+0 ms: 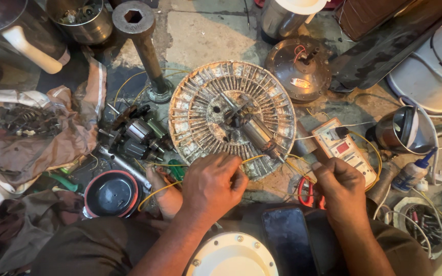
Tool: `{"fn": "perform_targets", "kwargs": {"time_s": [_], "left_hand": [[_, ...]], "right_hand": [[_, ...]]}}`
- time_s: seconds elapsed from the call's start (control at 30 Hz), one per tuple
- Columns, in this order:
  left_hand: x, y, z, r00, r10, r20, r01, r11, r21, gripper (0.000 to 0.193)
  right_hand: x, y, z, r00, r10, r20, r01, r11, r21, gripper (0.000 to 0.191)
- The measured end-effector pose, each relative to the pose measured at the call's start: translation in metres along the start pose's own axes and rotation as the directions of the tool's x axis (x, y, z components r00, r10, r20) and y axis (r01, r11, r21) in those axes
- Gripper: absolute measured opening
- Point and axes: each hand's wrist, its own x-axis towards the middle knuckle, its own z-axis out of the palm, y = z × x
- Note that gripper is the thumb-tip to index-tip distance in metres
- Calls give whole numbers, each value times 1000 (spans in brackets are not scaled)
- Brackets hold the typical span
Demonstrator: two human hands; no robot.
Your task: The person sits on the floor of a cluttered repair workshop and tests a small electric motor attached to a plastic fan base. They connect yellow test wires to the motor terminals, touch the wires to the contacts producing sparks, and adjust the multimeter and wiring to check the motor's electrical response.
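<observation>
My left hand pinches the thin yellow wire at the round grey slotted stator, frame centre; my right hand pinches its other end. I'd keep it taut.

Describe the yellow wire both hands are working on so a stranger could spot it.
Find the big round slotted motor core mid-floor. Below its lower edge, the left hand and right hand pinch a thin yellow wire between them. Unlike nearby loose wires, it runs between both fists.
</observation>
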Motion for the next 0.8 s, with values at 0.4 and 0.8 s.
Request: {"fn": "perform_targets", "kwargs": {"time_s": [0.4, 0.8], "left_hand": [[0, 1, 0, 1000, 0, -9, 0, 1000, -8, 14], [1, 2, -1, 1000, -19, 12, 19, 1000, -17, 14]], "right_hand": [[0, -2, 2, 1000, 6, -4, -7, 1000, -24, 29], [0, -6, 5, 1000, -4, 7, 5, 993, -114, 31]]}}
